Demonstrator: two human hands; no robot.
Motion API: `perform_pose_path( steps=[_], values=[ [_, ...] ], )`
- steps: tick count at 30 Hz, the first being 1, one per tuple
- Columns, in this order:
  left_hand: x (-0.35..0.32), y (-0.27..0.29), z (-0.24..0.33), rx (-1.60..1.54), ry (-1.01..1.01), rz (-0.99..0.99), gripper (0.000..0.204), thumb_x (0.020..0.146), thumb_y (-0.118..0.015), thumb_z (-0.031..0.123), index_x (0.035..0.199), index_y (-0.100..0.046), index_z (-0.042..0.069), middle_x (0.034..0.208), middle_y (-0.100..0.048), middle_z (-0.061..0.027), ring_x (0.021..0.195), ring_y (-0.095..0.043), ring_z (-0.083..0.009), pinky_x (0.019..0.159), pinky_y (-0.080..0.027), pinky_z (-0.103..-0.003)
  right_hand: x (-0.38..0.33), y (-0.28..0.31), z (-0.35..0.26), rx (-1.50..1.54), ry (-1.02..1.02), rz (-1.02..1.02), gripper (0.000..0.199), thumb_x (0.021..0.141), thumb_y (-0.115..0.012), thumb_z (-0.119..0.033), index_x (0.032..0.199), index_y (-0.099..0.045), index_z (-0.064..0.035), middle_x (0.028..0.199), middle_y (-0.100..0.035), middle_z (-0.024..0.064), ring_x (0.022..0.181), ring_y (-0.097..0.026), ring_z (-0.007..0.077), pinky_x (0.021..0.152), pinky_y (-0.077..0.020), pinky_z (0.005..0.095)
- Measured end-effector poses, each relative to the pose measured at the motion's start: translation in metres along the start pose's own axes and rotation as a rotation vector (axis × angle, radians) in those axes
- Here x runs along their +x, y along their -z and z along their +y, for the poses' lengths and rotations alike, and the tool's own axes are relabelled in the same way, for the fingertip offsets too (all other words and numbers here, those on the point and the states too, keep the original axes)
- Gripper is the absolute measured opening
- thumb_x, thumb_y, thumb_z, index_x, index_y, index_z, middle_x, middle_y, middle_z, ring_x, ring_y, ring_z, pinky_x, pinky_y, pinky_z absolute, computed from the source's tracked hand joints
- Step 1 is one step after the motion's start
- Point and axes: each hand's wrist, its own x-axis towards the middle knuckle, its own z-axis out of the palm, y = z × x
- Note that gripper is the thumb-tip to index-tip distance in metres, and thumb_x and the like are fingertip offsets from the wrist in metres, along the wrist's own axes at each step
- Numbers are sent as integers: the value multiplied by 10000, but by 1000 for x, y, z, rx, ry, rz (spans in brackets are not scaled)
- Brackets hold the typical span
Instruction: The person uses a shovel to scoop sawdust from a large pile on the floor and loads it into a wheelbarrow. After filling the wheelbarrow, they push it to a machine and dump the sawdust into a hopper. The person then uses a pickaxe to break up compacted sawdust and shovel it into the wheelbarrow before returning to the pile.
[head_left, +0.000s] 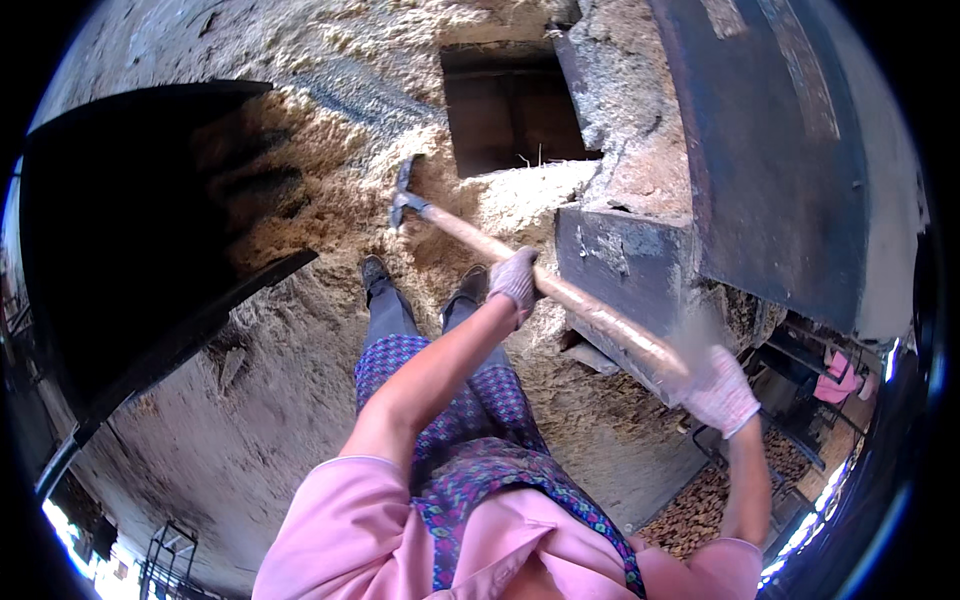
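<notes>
Both gloved hands clamp the rake [405, 200]: left hand [515, 278] mid-handle, right hand [718, 390] at its end. Its head rests in sawdust [330, 190] just before the pit [510, 110]. Best keep strokes short, feet clear.

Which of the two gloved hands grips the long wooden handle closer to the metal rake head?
The left hand, at mid-handle, nearer the metal rake head; the right hand holds the wooden handle at its far end.

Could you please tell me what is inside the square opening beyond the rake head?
The square opening shows dark inner walls and a few straw-like wisps at its lower edge; deeper inside is lost in shadow.
</notes>
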Motion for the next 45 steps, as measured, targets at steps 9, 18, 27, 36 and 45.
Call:
perform_pose_path(
  steps=[9,18,27,36,45],
  values=[
    [-9,-80,-62,50,174,-331,283,933,-683,241,1051,-568,11,848,-621,-110,763,-661,-273,739,-592,-403,-91,-3,-3,-310,-166,160,431,878,-666,-311,1193,-545,-42,735,-667,193,721,-689,405,645,-542,505],
    [-97,-14,-158,408,280,-320,198,970,-640,258,1013,-560,83,886,-631,-89,844,-654,-261,834,-580,-400,-270,-143,27,1031,-503,957,464,803,-808,-159,1215,-646,-20,1168,-716,151,1028,-700,202,927,-534,318],
    [-129,77,-220,708,641,-353,243,988,-648,326,1002,-599,89,928,-649,-29,856,-676,-243,784,-620,-430,-247,-232,-37,1526,-152,1592,308,828,-817,-77,1069,-627,-50,1087,-679,62,1019,-647,143,904,-532,316],
    [-131,31,-255,2177,13,-1043,459,986,-603,502,1186,-617,89,805,-676,-52,655,-673,-183,561,-560,-389,-325,-231,142,1211,-251,1661,157,845,-770,-55,928,-639,-78,844,-634,-20,769,-604,80,689,-520,268],
    [-76,169,-56,1617,-302,8,206,945,-619,219,823,-492,113,607,-449,-9,441,-460,-164,397,-433,-348,-336,-223,413,984,-735,1474,344,847,-807,-345,903,-673,-33,806,-675,68,763,-640,191,696,-505,371]
  ],
)
